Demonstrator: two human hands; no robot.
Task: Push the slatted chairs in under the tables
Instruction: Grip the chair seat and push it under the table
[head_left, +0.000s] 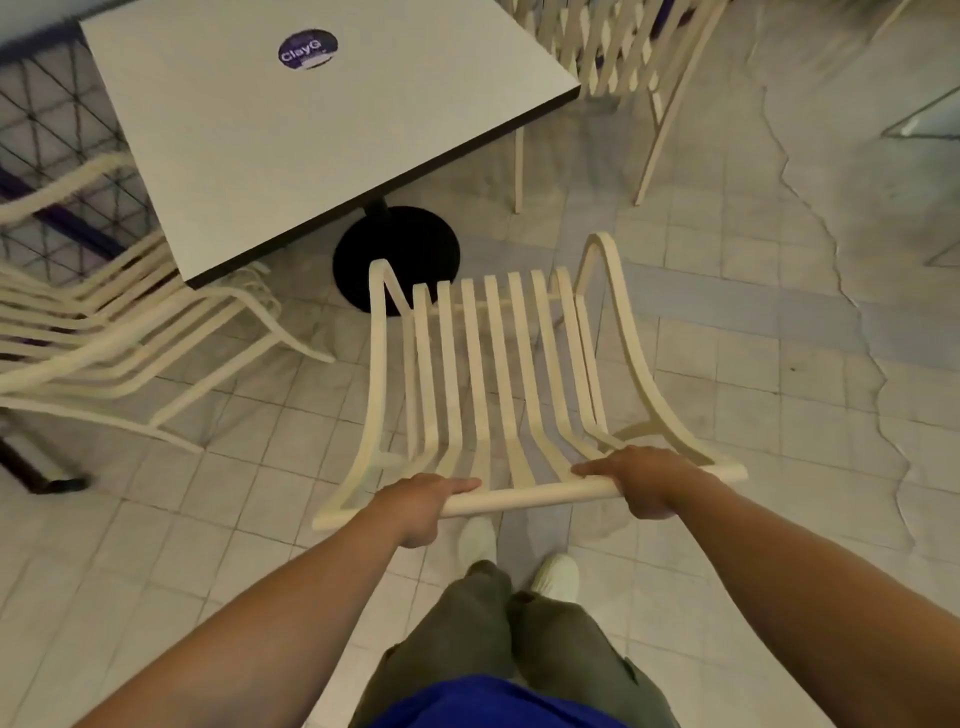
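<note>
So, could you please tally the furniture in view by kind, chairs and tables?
Slatted chairs: 3: held chair, gripped by the left hand and right hand; left chair; top-right chair.
Tables: 1: white table.
Total: 4.

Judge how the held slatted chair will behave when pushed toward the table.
The slatted chair probably stays stiff: slats keep their curve while left hand and right hand grip its top rail. Likely light: thin open slats. May catch on tiled floor joints.
</note>
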